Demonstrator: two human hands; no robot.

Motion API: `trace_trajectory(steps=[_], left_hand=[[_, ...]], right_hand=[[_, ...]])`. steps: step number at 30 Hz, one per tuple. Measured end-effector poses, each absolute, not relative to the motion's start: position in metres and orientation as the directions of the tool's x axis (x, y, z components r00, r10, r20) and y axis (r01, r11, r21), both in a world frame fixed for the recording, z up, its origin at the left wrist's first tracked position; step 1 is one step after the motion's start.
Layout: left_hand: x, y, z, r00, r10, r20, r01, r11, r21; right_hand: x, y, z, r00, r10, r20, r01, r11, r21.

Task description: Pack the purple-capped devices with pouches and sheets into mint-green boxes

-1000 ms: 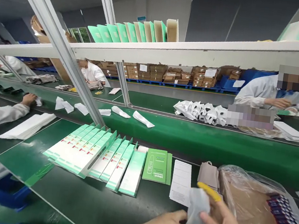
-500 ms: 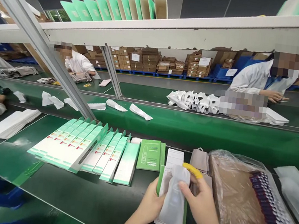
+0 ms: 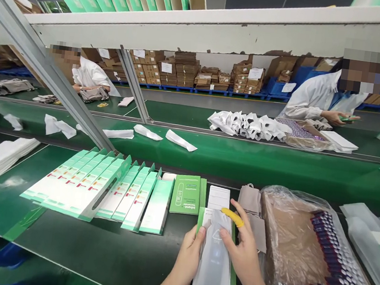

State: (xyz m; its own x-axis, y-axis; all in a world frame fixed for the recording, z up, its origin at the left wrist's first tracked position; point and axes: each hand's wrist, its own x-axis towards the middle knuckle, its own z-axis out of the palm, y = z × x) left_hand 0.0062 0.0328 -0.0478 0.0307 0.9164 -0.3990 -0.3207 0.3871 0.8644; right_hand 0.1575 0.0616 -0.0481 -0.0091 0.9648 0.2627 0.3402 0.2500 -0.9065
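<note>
In the head view, the left hand (image 3: 191, 255) and the right hand (image 3: 244, 257) hold a frosted pouch (image 3: 214, 267) between them. It is over the near part of the dark green table (image 3: 108, 253), a little right of centre. The pouch is a long, flat sleeve of thin, milky plastic film. It is half see-through and has a faint triangular mark printed on its upper part, and its lower end hangs free and slightly rumpled. A green card (image 3: 201, 216) lies against its back and shows only as narrow strips at the upper left and down the right edge.

The left grip is closed on the pouch's left edge, with the thumb on the front and the fingers hidden behind. The right grip is closed too — the thumb presses the film near the top. Its index finger, capped by a yellow rubber finger cot (image 3: 232, 217), lies along the top right corner.

To the left, flat cartons (image 3: 99, 191) in glossy white and mint green lie fanned and overlapping. Just far of the hands lie a green booklet (image 3: 186, 194), a white paper leaflet (image 3: 219, 198) and matte taupe bags (image 3: 250, 199). On the right is a cardboard tray (image 3: 280, 229) wrapped in crinkled clear plastic — it holds rows of small dark cylinders (image 3: 322, 253) with pale round ends. Farther off, white pouches (image 3: 180, 140) lie on a smooth, bright green conveyor belt (image 3: 260, 163). Beyond it sits a person in a white coat (image 3: 316, 98).
</note>
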Motion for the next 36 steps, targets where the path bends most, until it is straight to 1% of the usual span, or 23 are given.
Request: trace_trajectory(steps=[5,9,11,13,15,18,20,22,23,25,27,28,30,33,36], left_hand=[[0.007,0.036,-0.040,0.057,0.897,-0.439,-0.401,0.423,0.813],[0.008,0.032,-0.045,0.058,0.898,-0.437,-0.378,0.425,0.823],[0.010,0.029,-0.049,0.093,0.925,-0.367,-0.349,0.376,0.858],[0.011,0.026,-0.051,0.186,0.952,-0.244,-0.315,0.293,0.903],[0.013,0.024,-0.051,0.240,0.959,-0.151,-0.235,0.208,0.949],[0.017,0.023,-0.048,0.199,0.973,-0.119,-0.007,0.123,0.992],[0.019,0.023,-0.049,0.177,0.976,-0.124,0.197,0.088,0.976],[0.019,0.021,-0.049,0.176,0.974,-0.144,0.389,0.066,0.919],[0.017,0.020,-0.049,0.188,0.971,-0.145,0.450,0.046,0.892],[0.010,0.018,-0.044,0.262,0.959,-0.108,0.477,-0.031,0.878],[-0.002,0.015,-0.035,0.376,0.924,-0.067,0.453,-0.120,0.883],[-0.009,0.014,-0.030,0.424,0.903,-0.071,0.456,-0.146,0.878],[-0.023,0.010,-0.021,0.480,0.868,-0.126,0.512,-0.161,0.844],[-0.035,0.003,-0.019,0.461,0.870,-0.175,0.633,-0.184,0.752],[-0.034,-0.002,-0.035,0.395,0.909,-0.134,0.753,-0.237,0.614]], right_hand=[[0.157,0.058,-0.061,-0.004,1.000,0.019,0.138,0.019,-0.990],[0.150,0.053,-0.061,-0.033,0.988,-0.154,-0.044,-0.155,-0.987],[0.146,0.050,-0.056,-0.032,0.982,-0.186,-0.141,-0.189,-0.972],[0.144,0.047,-0.051,-0.030,0.979,-0.204,-0.183,-0.206,-0.961],[0.143,0.044,-0.047,-0.033,0.975,-0.221,-0.122,-0.223,-0.967],[0.142,0.038,-0.049,-0.034,0.975,-0.219,0.018,-0.218,-0.976],[0.140,0.034,-0.053,-0.039,0.973,-0.229,0.044,-0.227,-0.973],[0.138,0.033,-0.057,-0.034,0.966,-0.256,0.042,-0.255,-0.966],[0.137,0.033,-0.057,-0.016,0.963,-0.270,0.037,-0.270,-0.962],[0.139,0.038,-0.055,0.041,0.956,-0.292,-0.021,-0.291,-0.957],[0.145,0.046,-0.048,0.085,0.946,-0.312,-0.169,-0.295,-0.940],[0.149,0.051,-0.044,0.092,0.939,-0.333,-0.259,-0.300,-0.918],[0.156,0.059,-0.037,0.086,0.919,-0.385,-0.416,-0.318,-0.852],[0.161,0.064,-0.033,0.044,0.888,-0.458,-0.528,-0.369,-0.765],[0.154,0.061,-0.035,-0.003,0.874,-0.487,-0.549,-0.408,-0.729]])
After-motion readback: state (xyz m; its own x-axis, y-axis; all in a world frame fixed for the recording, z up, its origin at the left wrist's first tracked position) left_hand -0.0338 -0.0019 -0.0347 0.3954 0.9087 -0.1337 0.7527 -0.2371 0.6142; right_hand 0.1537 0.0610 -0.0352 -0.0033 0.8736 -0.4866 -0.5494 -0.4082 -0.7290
